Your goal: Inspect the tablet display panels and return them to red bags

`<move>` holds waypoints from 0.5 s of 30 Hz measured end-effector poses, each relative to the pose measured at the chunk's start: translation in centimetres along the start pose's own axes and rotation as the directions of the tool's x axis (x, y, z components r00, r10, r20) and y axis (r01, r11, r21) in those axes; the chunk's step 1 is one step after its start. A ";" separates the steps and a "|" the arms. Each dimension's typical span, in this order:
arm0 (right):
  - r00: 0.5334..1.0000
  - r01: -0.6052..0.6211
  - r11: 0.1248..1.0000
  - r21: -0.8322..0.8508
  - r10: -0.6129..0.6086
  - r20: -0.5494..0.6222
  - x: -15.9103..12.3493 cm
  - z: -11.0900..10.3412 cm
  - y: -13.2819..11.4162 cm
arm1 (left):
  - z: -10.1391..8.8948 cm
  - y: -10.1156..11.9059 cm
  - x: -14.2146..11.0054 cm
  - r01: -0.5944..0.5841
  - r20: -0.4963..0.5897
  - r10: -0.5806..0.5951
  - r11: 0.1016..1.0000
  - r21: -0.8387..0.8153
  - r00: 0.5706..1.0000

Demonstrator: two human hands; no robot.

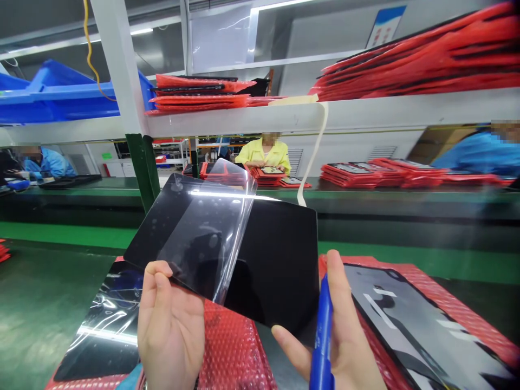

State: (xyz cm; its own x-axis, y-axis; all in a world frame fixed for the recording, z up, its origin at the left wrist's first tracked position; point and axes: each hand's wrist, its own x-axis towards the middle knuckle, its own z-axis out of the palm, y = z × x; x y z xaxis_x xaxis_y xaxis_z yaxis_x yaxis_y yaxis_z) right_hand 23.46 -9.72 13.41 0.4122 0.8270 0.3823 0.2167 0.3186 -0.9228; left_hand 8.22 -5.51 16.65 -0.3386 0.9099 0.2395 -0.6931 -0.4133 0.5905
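Left hand (171, 330) pinching clear plastic film (227, 238); right hand (347, 336) gripping glossy black panel (280, 254) and blue plastic pen (323, 330), pen's nearness risking scratches.

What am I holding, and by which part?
Your left hand pinches the clear film, apparently by its free corner. Your right hand holds the black panel by its lower right corner, and a blue pen, its exact grip unclear.

No text can be read with certainty. On a blue-and-white sign (385, 26) at the upper right of the frame, characters are blurred; a small green label (106, 156) at centre left is too small to be read.
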 end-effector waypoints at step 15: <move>0.998 0.005 0.992 0.128 -0.012 0.057 -1.0 -0.1 0.2 | -0.2 0.7 2.5 0.067 -0.108 -0.075 0.995 -0.073 0.991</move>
State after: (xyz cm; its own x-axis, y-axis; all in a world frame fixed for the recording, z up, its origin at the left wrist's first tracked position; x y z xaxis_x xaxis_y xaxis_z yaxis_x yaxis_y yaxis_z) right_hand 23.23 -10.49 12.82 0.3579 0.8483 0.3903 0.1037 0.3793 -0.9194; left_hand 6.80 -3.49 17.53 -0.3527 0.9292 0.1102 -0.7589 -0.3530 0.5472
